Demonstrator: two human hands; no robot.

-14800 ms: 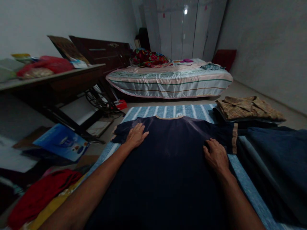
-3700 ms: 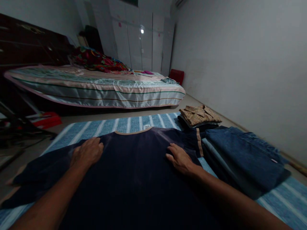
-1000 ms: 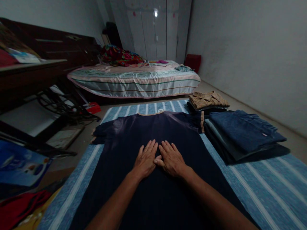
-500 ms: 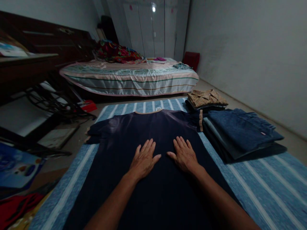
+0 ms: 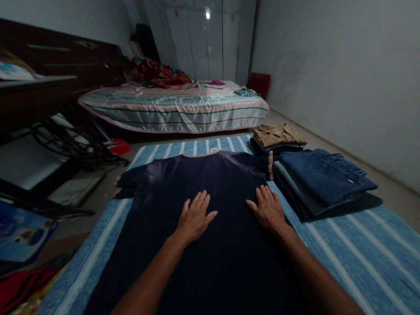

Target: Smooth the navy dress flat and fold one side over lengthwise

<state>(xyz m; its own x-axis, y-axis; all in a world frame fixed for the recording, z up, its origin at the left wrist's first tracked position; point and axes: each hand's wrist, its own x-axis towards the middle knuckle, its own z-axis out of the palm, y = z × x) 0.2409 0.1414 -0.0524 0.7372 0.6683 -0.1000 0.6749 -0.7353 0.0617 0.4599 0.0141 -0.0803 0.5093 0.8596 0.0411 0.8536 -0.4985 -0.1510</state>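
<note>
A dark navy short-sleeved shirt [image 5: 210,179] with tan trim at neck and cuffs lies spread out, its collar toward the far edge. My left hand [image 5: 194,218] rests flat on the middle of the shirt, fingers stretched and thumb out. Farther right, my right hand [image 5: 268,209] also lies flat on the cloth, close to the shirt's right side. Neither hand grips anything. The shirt's lower part runs beneath my forearms and out of the picture at the bottom.
The shirt lies on a blue-and-white striped cover [image 5: 357,249]. To the right are folded jeans [image 5: 321,175] and, behind them, a folded tan patterned garment [image 5: 278,134]. A bed [image 5: 183,111] stands beyond. At left are a dark table [image 5: 36,94] and a blue box [image 5: 22,232].
My right hand has slid to the right across the shirt, away from the left hand. The left hand has stayed at nearly the same spot. The view has shifted slightly.
</note>
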